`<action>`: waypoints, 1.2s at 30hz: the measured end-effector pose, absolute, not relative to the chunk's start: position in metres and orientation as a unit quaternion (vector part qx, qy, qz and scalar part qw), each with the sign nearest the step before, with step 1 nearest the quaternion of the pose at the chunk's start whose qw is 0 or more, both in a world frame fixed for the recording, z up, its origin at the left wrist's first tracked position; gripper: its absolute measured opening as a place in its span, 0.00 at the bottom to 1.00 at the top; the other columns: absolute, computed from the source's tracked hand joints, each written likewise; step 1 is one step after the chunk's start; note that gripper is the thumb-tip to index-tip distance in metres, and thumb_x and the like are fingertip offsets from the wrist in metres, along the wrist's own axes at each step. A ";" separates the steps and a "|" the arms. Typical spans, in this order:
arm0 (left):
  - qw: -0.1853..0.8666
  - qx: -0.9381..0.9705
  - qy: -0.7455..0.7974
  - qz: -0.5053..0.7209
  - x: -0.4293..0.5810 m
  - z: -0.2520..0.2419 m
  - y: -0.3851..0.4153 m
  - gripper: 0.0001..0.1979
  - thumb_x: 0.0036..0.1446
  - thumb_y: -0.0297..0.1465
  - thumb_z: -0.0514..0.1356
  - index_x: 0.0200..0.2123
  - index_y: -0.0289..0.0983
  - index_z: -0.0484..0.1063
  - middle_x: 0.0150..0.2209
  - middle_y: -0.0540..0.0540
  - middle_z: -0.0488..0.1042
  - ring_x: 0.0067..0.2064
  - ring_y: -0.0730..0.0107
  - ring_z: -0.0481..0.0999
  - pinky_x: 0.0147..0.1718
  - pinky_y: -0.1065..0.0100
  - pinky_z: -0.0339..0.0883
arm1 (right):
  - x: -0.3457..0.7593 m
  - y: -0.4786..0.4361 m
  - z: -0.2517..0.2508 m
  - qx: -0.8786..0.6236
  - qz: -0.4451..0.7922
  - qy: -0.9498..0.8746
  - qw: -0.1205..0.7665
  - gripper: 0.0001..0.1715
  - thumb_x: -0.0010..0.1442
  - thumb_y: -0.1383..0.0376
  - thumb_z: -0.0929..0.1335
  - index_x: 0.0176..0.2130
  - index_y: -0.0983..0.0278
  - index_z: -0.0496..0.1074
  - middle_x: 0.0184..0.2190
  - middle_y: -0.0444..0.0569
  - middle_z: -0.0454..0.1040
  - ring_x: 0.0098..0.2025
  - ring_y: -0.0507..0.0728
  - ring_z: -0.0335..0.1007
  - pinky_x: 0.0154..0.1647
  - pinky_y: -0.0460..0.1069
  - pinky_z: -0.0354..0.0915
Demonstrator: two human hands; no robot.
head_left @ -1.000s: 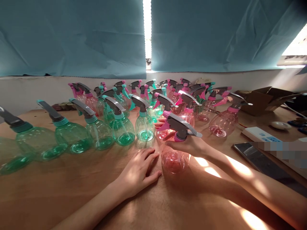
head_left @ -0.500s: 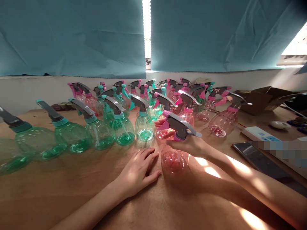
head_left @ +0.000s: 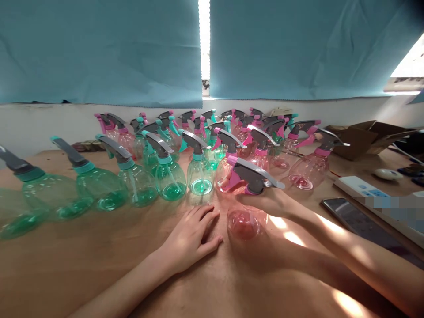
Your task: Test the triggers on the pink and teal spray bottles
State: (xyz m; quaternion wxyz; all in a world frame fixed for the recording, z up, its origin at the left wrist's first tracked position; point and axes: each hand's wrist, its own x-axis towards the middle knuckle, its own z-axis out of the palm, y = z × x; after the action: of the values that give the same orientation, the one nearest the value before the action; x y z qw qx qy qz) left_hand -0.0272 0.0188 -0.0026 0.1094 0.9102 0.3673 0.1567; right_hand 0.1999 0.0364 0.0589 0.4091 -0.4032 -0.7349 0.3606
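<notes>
My right hand (head_left: 270,199) is wrapped round the neck of a clear pink spray bottle (head_left: 244,224), just under its grey and pink trigger head. Part of the fingers is hidden behind the bottle and its trigger. To the left, my left hand (head_left: 194,236) lies palm down on the wooden table (head_left: 99,260), fingers spread, holding nothing. A green spray bottle (head_left: 200,176) stands just beyond the left fingertips. Behind the held bottle is another pink spray bottle (head_left: 227,170).
A row of green spray bottles (head_left: 109,190) runs left, with several more pink and green ones crowded behind. On the right are a pink spray bottle (head_left: 308,170), a phone (head_left: 351,218), a white power strip (head_left: 361,185), a white mouse (head_left: 388,174) and an open cardboard box (head_left: 361,139).
The held pink spray bottle has shifted slightly right with my right hand, and fewer right fingers show around its trigger. My left hand has stayed in place.
</notes>
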 end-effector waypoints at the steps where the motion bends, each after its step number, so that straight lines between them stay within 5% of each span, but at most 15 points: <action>1: 0.109 0.910 0.368 0.155 -0.027 -0.002 0.019 0.23 0.61 0.39 0.58 0.57 0.38 0.64 0.59 0.39 0.65 0.59 0.50 0.65 0.57 0.49 0.60 | 0.200 0.036 0.060 -0.398 0.357 -0.738 0.411 0.16 0.46 0.71 0.64 0.37 0.61 0.71 0.25 0.41 0.68 0.24 0.50 0.61 0.24 0.46 0.60; 7: 0.107 0.911 0.369 0.151 -0.027 -0.003 0.019 0.23 0.61 0.40 0.58 0.57 0.39 0.64 0.59 0.39 0.65 0.59 0.51 0.64 0.57 0.50 0.59 | 0.200 0.033 0.060 -0.383 0.341 -0.734 0.445 0.11 0.45 0.71 0.63 0.32 0.60 0.69 0.32 0.45 0.74 0.35 0.56 0.71 0.32 0.49 0.67; 10: 0.104 0.911 0.363 0.163 -0.028 -0.008 0.020 0.23 0.62 0.41 0.57 0.57 0.39 0.64 0.59 0.39 0.65 0.59 0.51 0.64 0.57 0.50 0.58 | 0.200 0.034 0.058 -0.421 0.371 -0.707 0.431 0.15 0.45 0.69 0.65 0.36 0.61 0.72 0.33 0.47 0.77 0.36 0.59 0.74 0.34 0.52 0.70; 16: 0.096 0.913 0.360 0.168 -0.030 -0.013 0.022 0.23 0.62 0.42 0.56 0.58 0.40 0.62 0.59 0.40 0.64 0.59 0.52 0.64 0.57 0.51 0.58 | 0.199 0.037 0.058 -0.328 0.361 -0.752 0.443 0.21 0.52 0.71 0.64 0.44 0.57 0.74 0.48 0.46 0.76 0.53 0.60 0.71 0.53 0.55 0.68; 22: 0.094 0.914 0.359 0.166 -0.030 -0.012 0.021 0.23 0.63 0.42 0.55 0.58 0.40 0.62 0.59 0.40 0.64 0.59 0.52 0.63 0.57 0.51 0.58 | 0.198 0.036 0.060 -0.348 0.387 -0.742 0.423 0.24 0.52 0.73 0.63 0.47 0.58 0.74 0.44 0.48 0.79 0.48 0.60 0.74 0.45 0.54 0.71; 36: 0.104 0.911 0.364 0.164 -0.029 -0.008 0.020 0.23 0.62 0.41 0.56 0.58 0.41 0.63 0.59 0.40 0.65 0.59 0.51 0.64 0.56 0.50 0.59 | 0.201 0.039 0.056 -0.337 0.380 -0.758 0.410 0.27 0.53 0.74 0.65 0.51 0.58 0.72 0.43 0.47 0.78 0.50 0.59 0.73 0.51 0.56 0.67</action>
State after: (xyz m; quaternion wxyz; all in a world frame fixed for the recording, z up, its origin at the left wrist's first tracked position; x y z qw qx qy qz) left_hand -0.0287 0.0201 -0.0084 0.1036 0.9110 0.3639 0.1639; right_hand 0.2014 0.0391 0.0564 0.4104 -0.3368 -0.7575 0.3798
